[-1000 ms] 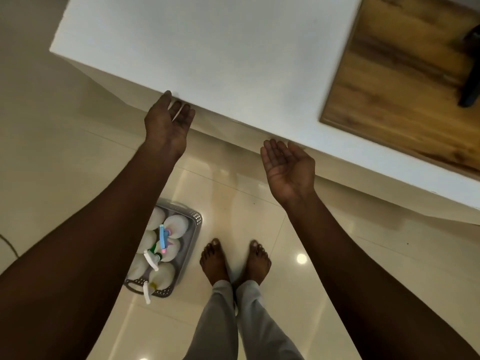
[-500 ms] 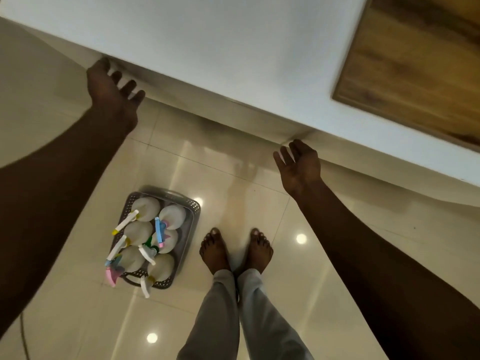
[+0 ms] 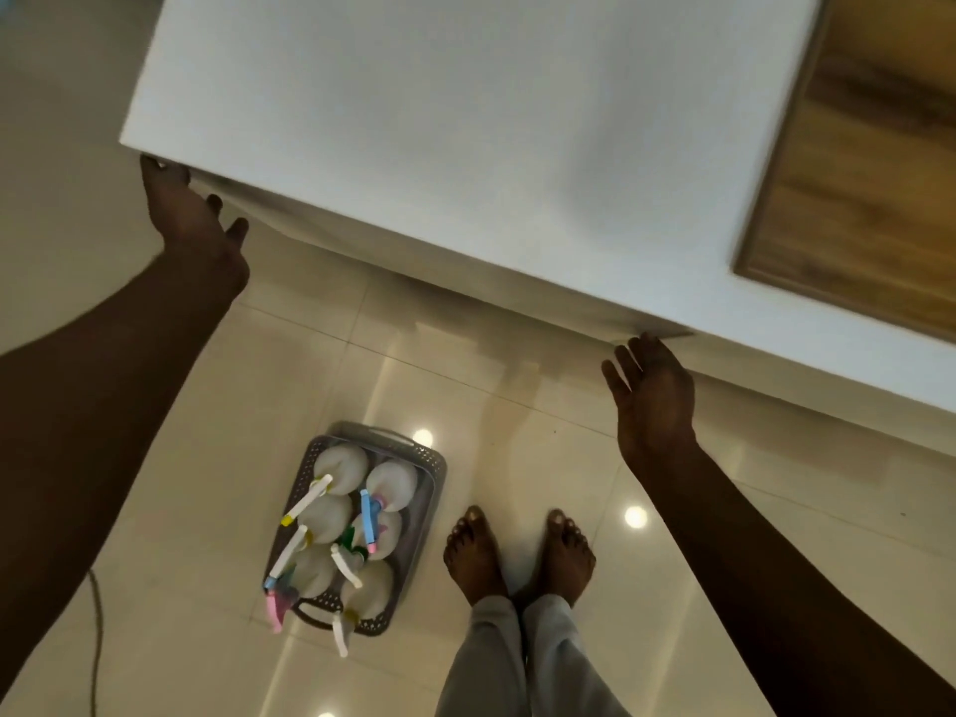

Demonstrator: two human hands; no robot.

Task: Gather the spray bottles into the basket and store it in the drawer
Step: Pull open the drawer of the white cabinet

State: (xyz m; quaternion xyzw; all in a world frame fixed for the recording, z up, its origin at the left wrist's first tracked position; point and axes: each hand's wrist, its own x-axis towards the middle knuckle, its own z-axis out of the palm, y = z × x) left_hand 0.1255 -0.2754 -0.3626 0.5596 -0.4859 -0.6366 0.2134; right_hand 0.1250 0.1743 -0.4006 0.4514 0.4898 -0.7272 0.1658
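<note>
Gathering looks finished: the spray bottles [image 3: 341, 530] sit packed in the grey basket [image 3: 433, 486] on the floor by the feet. Both hands, left hand [image 3: 189, 222] and right hand [image 3: 653, 401], reach open-fingered, empty, under the white surface [image 3: 439, 137] edge. Next, probably: pull the drawer open.

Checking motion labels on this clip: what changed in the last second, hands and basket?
Both hands spread apart along the white counter's front edge: the left hand went out to its left corner, the right hand further right, fingertips at the underside. Both palms stay open, nothing taken hold of. The basket with the spray bottles stays on the floor beside the feet, untouched.
</note>
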